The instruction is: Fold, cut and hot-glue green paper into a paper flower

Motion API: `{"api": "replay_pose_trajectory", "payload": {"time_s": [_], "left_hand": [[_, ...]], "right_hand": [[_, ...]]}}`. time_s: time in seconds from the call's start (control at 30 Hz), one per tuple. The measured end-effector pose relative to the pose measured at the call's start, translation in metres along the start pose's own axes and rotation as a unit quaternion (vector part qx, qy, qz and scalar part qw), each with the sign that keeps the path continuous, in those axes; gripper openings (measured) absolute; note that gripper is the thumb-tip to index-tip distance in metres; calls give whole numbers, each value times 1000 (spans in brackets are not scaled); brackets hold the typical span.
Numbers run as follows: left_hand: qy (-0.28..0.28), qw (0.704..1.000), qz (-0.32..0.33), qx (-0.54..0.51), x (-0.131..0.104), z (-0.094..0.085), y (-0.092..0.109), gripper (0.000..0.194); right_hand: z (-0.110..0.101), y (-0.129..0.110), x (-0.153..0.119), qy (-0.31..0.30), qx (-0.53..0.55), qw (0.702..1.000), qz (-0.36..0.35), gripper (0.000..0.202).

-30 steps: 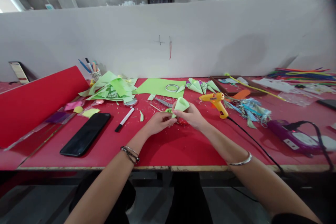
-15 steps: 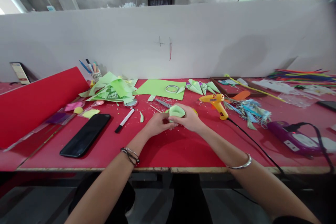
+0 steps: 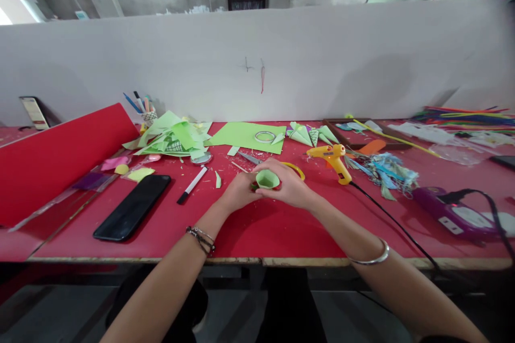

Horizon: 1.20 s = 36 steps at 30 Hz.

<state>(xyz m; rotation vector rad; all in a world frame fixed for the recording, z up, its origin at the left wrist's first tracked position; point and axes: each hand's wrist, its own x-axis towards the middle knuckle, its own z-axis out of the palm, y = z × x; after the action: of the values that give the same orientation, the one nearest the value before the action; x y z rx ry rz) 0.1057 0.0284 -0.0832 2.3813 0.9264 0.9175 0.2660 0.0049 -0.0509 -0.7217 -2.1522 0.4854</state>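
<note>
A green paper cone point(image 3: 267, 179) is held between both hands at the middle of the red table, its round opening turned up toward me. My left hand point(image 3: 240, 192) closes round its left side, and my right hand point(image 3: 293, 186) wraps its right side with the fingers curved behind it. The lower part of the cone is hidden by the hands. Just behind the hands lie scissors, with grey blades point(image 3: 249, 158) and a yellow handle point(image 3: 296, 170). Behind them a roll of tape point(image 3: 264, 137) rests on a green sheet point(image 3: 231, 134).
A yellow glue gun point(image 3: 332, 161) and purple power strip point(image 3: 453, 214) lie right, joined by cables. Green cones point(image 3: 301, 134) stand behind. At left are paper scraps point(image 3: 173, 136), a marker point(image 3: 192, 185), a black phone point(image 3: 132, 207) and a red board point(image 3: 68, 158).
The cone has turned so that its opening faces up more and shows its inside. My right hand has shifted slightly, uncovering more of the yellow scissor handle. The view has moved a little.
</note>
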Motion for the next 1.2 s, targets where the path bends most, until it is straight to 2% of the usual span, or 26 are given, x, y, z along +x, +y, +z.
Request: {"api": "replay_pose_trajectory", "payload": {"time_s": [0.17, 0.4, 0.5, 0.6, 0.73, 0.87, 0.93, 1.03, 1.13, 1.2], "left_hand": [[17, 999, -27, 4, 1, -3, 1, 7], [57, 997, -23, 42, 1, -5, 3, 16], [57, 996, -32, 54, 0, -6, 3, 21], [50, 998, -36, 18, 0, -6, 3, 27], [74, 996, -56, -12, 0, -5, 2, 23], [68, 996, -27, -50, 1, -3, 4, 27], [98, 992, -29, -75, 2, -3, 5, 30], [172, 974, -100, -104, 4, -6, 5, 23], [230, 949, -166, -140, 7, -10, 4, 22], [258, 934, -175, -172, 9, -12, 4, 22]], "right_hand": [[-1, -3, -1, -16, -43, 999, -5, 41], [-1, -2, 0, -30, -43, 998, -19, 24], [-1, -4, 0, -12, -22, 1000, -12, 25], [-2, -5, 0, 27, 18, 999, 10, 34], [-2, -1, 1, 44, 38, 998, 17, 17], [1, 3, 2, 36, 24, 999, 23, 12], [4, 5, 1, 35, 32, 998, 34, 18], [7, 10, 0, 63, 30, 995, 65, 30], [9, 15, -2, 80, -35, 992, 91, 39], [11, 19, -3, 50, -95, 990, 96, 51]]}}
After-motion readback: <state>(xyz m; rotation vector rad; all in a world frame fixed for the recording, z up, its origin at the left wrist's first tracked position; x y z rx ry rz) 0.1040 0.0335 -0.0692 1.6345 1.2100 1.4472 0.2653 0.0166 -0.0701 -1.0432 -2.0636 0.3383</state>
